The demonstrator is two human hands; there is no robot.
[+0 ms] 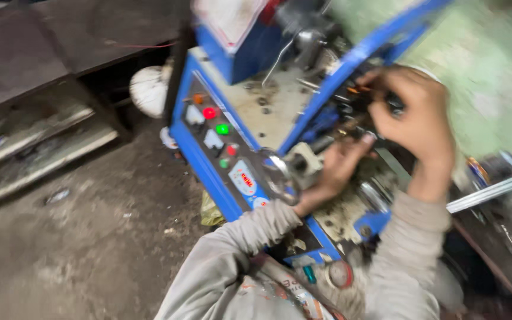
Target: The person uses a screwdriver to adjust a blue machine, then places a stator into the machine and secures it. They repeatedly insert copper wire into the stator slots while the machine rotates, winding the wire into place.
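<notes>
Blue metal machine (pixel 208 160): both hands, left (pixel 333 169) & right (pixel 416 118), on small parts.

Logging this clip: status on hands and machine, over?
Left hand and right hand both reaching into the blue machine works; grip blurred, cannot tell. Panel lights lit red and green. Blue frame bar crosses beside the hands.

A dirty floor (pixel 90 237) carries the blue machine (pixel 208 160); a white round object (pixel 149 89) lies just beside the machine.

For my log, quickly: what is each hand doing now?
Left hand: fingers extended into the blue metal machine; grip cannot be told.
Right hand: curled on blurred dark parts.
</notes>
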